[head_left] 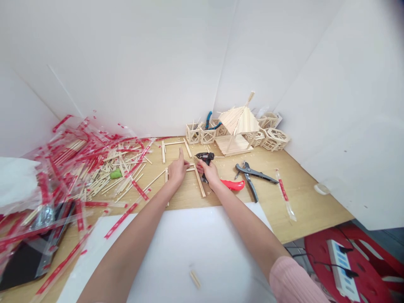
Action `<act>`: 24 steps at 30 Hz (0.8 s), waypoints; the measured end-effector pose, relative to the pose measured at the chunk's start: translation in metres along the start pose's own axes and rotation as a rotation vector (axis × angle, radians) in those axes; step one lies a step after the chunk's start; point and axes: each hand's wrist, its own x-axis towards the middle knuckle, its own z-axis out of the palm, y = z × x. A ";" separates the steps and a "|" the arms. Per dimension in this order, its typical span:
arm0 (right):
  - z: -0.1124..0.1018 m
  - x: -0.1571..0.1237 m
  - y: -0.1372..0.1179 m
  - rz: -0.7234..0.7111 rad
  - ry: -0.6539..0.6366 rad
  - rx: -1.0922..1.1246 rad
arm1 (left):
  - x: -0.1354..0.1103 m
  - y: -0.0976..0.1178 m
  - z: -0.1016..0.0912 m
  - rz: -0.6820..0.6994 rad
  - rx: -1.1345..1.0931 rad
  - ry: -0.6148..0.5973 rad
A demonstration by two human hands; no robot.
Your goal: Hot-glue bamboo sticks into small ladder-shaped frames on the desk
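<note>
My left hand (178, 170) is at the far end of a small wooden stick frame (199, 183). One digit points up while the other fingers close on its crosspiece. Close beside it, my right hand (209, 171) has its fingers round the handle of a black hot glue gun (205, 157). The nozzle points left, above the frame's corner; my fingers partly hide the handle. A second stick frame (174, 143) lies just beyond my hands. To the right of my right hand lie a red handle (233, 185) and a grey-black cutter (252, 173) with spread handles.
Loose sticks and red-printed plastic wrappers (91, 151) heap up at the left, with a green lump (115, 173) among them. A stick-built pavilion (238, 126) and openwork stick boxes (274, 139) stand along the back. White paper (189, 240) covers the front; a power strip (342, 269) sits lower right.
</note>
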 end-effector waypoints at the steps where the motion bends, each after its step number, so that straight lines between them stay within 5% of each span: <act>1: 0.000 0.000 0.000 0.000 0.000 0.001 | 0.000 -0.001 0.001 0.002 -0.004 0.004; 24: 0.001 -0.001 -0.003 0.028 -0.007 0.053 | -0.004 -0.002 0.001 0.109 0.024 0.040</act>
